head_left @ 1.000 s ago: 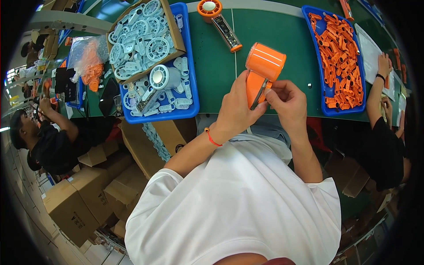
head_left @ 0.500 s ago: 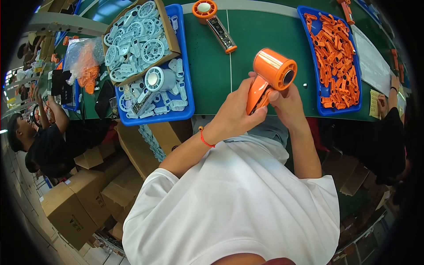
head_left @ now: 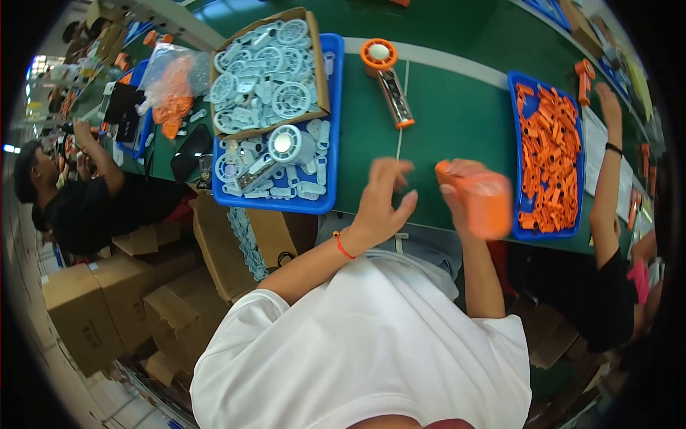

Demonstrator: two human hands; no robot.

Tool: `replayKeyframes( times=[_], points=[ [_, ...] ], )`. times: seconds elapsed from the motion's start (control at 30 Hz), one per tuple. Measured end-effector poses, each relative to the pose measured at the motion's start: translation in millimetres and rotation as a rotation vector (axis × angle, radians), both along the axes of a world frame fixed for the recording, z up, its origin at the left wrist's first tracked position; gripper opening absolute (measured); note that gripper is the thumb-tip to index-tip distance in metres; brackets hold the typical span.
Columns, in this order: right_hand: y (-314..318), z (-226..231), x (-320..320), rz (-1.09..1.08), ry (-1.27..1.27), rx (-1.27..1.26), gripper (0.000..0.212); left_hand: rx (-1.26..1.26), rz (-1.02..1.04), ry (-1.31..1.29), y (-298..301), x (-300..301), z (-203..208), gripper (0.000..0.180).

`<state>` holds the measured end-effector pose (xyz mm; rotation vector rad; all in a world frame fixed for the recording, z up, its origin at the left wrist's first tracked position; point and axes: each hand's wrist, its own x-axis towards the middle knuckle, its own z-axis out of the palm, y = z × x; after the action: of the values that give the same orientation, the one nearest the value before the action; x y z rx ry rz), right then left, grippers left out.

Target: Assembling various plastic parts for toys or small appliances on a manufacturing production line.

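An orange handheld fan [head_left: 490,206], smeared by motion, is gripped in my right hand [head_left: 459,207] in front of my body. My left hand [head_left: 380,207] has let its fingers spread and holds nothing; a gap separates it from the fan. Farther off on the green table lies another orange fan [head_left: 386,79], its handle uncovered so that the dark insides show. A pale blue fan [head_left: 288,149] with a similarly uncovered handle rests on loose pale blue parts in the left tray.
To the left, a blue tray [head_left: 330,143] carries a cardboard box [head_left: 315,64] of pale blue parts. A blue tray [head_left: 514,154] of small orange parts sits to the right. Beyond it, a co-worker's arm [head_left: 607,179] reaches over paper. Another person [head_left: 78,193] works at far left.
My left hand has come off the orange fan and opened. The right hand has drawn the fan to the right and turned it. The whole view has shifted as well.
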<state>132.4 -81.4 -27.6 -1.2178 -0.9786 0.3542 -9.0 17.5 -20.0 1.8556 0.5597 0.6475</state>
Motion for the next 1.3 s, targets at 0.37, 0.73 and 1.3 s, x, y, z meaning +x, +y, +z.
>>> replayKeyframes(
  times=[0.37, 0.73, 1.3],
  points=[
    [16, -8, 5, -0.102, -0.555, -0.43, 0.033, 0.55, -0.51, -0.362, -31, -5, 27, 0.011],
    [-24, 15, 8, 0.08, -0.593, -0.77, 0.056, 0.925, -0.236, 0.245, 12, 28, 5, 0.051],
    [-29, -19, 3, -0.101, -0.995, -0.588, 0.057, 1.14, -0.196, 0.166, 17, 35, -15, 0.028]
  ],
)
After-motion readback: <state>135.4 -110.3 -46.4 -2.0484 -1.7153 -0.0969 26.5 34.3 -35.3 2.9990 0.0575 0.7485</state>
